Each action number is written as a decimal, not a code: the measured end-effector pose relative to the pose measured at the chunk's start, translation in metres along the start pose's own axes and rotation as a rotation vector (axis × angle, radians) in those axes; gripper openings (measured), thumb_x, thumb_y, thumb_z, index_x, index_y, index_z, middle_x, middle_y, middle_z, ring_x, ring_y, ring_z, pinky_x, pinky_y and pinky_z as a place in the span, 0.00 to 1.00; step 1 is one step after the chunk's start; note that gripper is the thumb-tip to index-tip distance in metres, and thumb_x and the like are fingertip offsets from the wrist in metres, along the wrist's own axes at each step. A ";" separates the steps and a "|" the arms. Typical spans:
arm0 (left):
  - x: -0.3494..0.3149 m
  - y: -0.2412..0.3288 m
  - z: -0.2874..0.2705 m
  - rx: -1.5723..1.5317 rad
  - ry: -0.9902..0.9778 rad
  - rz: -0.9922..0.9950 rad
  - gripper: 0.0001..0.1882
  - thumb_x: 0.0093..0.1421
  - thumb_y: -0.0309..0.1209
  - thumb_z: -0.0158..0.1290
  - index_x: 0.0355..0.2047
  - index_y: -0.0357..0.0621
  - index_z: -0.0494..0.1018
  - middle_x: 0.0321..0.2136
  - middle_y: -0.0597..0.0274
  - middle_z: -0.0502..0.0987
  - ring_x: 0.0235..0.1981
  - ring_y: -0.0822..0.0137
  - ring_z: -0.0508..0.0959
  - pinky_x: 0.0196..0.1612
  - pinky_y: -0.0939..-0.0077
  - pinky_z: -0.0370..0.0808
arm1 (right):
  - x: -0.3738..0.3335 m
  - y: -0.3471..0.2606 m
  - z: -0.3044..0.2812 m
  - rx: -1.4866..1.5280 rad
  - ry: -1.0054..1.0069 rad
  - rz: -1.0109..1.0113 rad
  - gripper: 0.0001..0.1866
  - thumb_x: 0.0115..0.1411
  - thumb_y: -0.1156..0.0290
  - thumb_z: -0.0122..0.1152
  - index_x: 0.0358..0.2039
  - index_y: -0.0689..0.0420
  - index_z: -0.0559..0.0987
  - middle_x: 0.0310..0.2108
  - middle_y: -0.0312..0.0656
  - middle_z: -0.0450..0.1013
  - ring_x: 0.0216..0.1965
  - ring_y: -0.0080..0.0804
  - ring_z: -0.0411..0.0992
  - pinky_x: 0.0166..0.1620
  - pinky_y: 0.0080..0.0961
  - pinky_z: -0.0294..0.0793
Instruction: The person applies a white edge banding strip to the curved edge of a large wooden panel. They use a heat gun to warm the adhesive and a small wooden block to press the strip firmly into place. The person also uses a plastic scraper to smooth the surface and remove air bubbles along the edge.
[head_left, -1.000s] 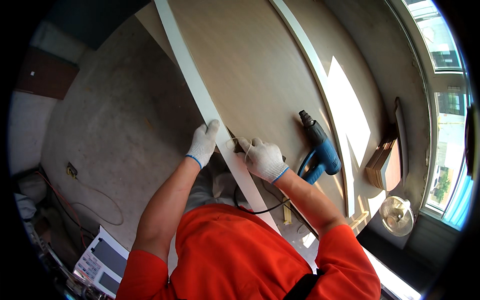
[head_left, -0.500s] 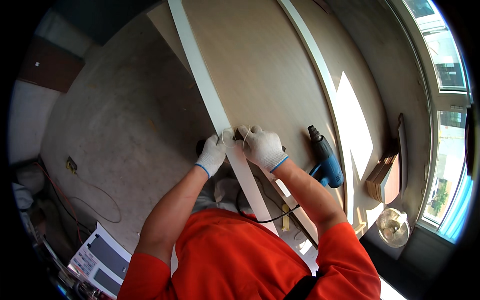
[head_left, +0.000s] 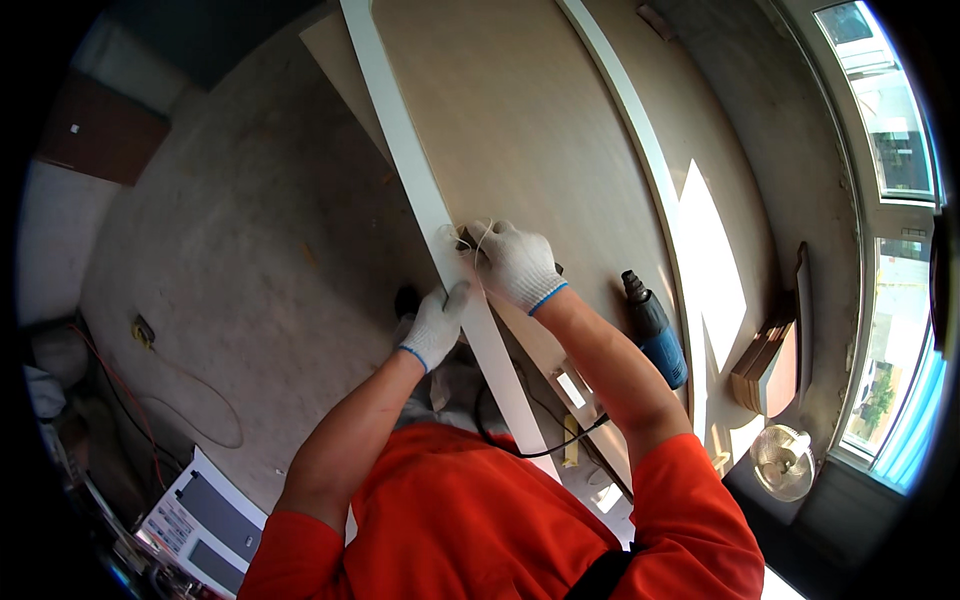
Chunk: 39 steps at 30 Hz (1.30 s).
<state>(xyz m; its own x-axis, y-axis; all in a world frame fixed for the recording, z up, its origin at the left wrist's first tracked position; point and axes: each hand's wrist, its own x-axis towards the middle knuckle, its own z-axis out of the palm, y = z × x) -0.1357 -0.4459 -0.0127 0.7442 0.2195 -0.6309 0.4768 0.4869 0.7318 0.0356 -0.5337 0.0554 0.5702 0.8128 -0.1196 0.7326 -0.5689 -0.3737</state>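
The strip slants from far ahead of me down to my waist, and its right edge is where I'm busy. A thin pale curl stands at that edge by my right hand, so I take the step in hand to be trimming there. My right fingers are drawn in narrow around a small dark tool, mostly hidden by the glove. My left hand touches the strip nearer my body, thumb over its top; whether the fingers grip below, I cannot tell. The next move, I judge, calls for a steady left hand, the tool kept flat to the edge and that thumb off its line.

To the right, the brown panel gives my right hand room ahead, as far as the second strip. The heat gun lies on the panel beside my right forearm, and its black cable loops across the strip near my waist, where an elbow could snag. Farther right are stacked boards and a fan. Leftward, past the strip, only floor lies by my left elbow, leaving it room to swing
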 end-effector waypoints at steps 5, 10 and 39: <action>0.022 -0.009 -0.027 0.022 -0.016 -0.034 0.34 0.75 0.59 0.50 0.57 0.34 0.74 0.43 0.52 0.83 0.37 0.60 0.88 0.35 0.63 0.89 | 0.000 0.007 0.003 -0.018 0.016 0.012 0.15 0.65 0.61 0.63 0.51 0.45 0.83 0.36 0.48 0.81 0.35 0.55 0.82 0.37 0.52 0.83; 0.115 0.079 -0.072 0.204 0.464 0.234 0.41 0.75 0.62 0.48 0.47 0.24 0.75 0.36 0.40 0.81 0.42 0.50 0.84 0.50 0.55 0.76 | -0.002 0.006 -0.002 0.011 -0.023 -0.023 0.19 0.64 0.66 0.58 0.55 0.48 0.81 0.39 0.49 0.80 0.36 0.54 0.82 0.37 0.52 0.83; 0.165 0.103 -0.057 0.401 0.629 0.185 0.44 0.76 0.65 0.39 0.57 0.26 0.73 0.51 0.24 0.80 0.56 0.29 0.80 0.58 0.42 0.75 | 0.105 0.010 -0.006 -0.023 -0.014 -0.112 0.18 0.64 0.57 0.68 0.52 0.46 0.83 0.33 0.47 0.79 0.31 0.54 0.80 0.33 0.52 0.81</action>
<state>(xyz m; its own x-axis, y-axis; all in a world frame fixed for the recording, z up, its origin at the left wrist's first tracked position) 0.0091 -0.3112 -0.0558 0.4789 0.7658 -0.4292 0.5931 0.0781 0.8013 0.1052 -0.4552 0.0445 0.4789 0.8731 -0.0913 0.7998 -0.4768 -0.3647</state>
